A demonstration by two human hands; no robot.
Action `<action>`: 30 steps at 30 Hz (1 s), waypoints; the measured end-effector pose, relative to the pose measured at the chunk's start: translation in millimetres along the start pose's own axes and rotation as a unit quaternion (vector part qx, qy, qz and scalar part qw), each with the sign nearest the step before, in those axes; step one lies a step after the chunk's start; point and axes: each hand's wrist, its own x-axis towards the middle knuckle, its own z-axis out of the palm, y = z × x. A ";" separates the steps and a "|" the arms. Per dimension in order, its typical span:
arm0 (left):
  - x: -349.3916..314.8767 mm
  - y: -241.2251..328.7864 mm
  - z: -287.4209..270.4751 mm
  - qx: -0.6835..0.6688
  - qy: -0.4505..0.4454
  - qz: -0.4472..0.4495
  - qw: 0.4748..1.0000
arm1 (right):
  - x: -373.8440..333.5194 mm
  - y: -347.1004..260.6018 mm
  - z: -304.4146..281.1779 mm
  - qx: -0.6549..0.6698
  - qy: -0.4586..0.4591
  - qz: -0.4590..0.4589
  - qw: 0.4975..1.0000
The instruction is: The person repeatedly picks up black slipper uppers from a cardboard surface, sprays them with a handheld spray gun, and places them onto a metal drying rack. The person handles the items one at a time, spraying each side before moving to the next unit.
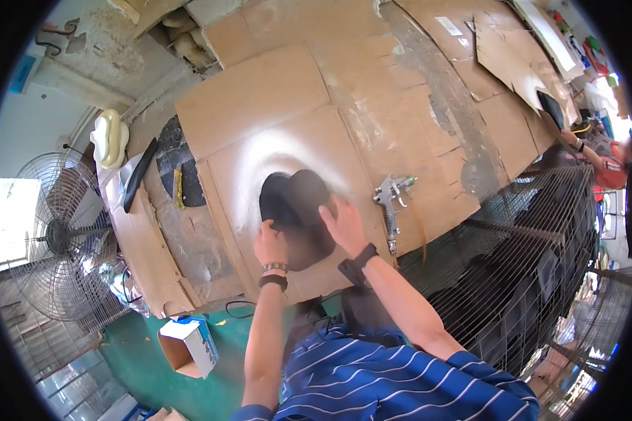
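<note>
Left fingers (267, 227) curled, right fingers (329, 219) spread, black piece (305, 242) between; grip unclear. Spray gun (388, 199) nearby.

A window (10, 219) glares white at left, straight edges bow, and the dark piece (303, 228) looks blurred.

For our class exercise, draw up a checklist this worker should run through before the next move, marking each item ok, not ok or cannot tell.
1. Both hands at the dark material: ok; left hand at its left side, right hand at its right.
2. Spray gun set down: ok; it lies right of the right hand.
3. Cardboard unmarked: not ok; a white patch surrounds the material's far end.
4. Hands gloved: not ok; both are bare.
5. Firm grip: cannot tell; the material is blurred.
</note>
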 end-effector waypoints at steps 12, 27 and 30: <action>-36.1 -11.9 2.8 -0.134 0.094 -0.022 0.986 | 46.4 -13.4 5.1 0.052 -0.023 -0.033 0.998; -50.6 -68.9 28.9 -0.180 0.125 -0.106 0.970 | 58.2 -24.2 54.2 -0.098 -0.091 -0.077 0.988; -50.8 -79.9 31.2 -0.261 0.107 -0.159 0.946 | 57.7 -24.2 57.0 -0.107 -0.086 -0.078 0.987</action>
